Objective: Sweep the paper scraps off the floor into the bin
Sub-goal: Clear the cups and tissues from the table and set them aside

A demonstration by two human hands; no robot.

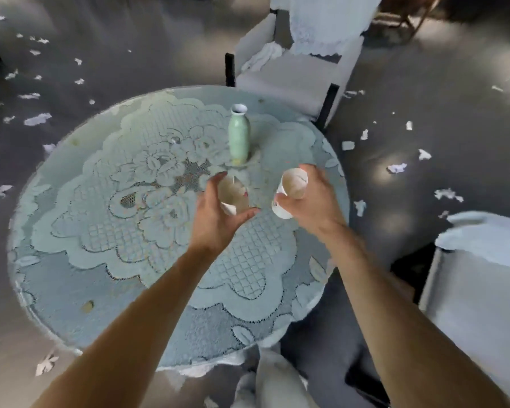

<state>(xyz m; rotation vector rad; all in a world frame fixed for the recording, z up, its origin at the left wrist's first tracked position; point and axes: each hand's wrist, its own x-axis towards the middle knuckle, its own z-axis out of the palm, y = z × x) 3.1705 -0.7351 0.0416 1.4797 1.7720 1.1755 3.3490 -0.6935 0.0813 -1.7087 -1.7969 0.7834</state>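
Two bare forearms enter from 6 o'clock and reach over a round table (16, 248) covered by a pale lace cloth (106, 231). The left hand (215, 219) has fingers and thumb curled around the left cup (233, 197), a paper cup whose mouth tilts toward the camera. The right hand (314, 201) grasps the right cup (292, 187), white outside, its mouth also tipped up toward the viewer. The two cups are near each other but apart; whether either touches the cloth cannot be told.

Just beyond the hands, at 12 o'clock, a green vase (238, 136) stands upright on the cloth. Past the table's far edge, at 12 to 1 o'clock, is a white-covered chair (292, 75); a second chair (477, 290) stands at 4 o'clock.

The paper scraps (37, 119) lie scattered on the dark floor (468, 136) around the table: many at 9 to 11 o'clock, more at 2 to 3 o'clock, a few at 7 o'clock.
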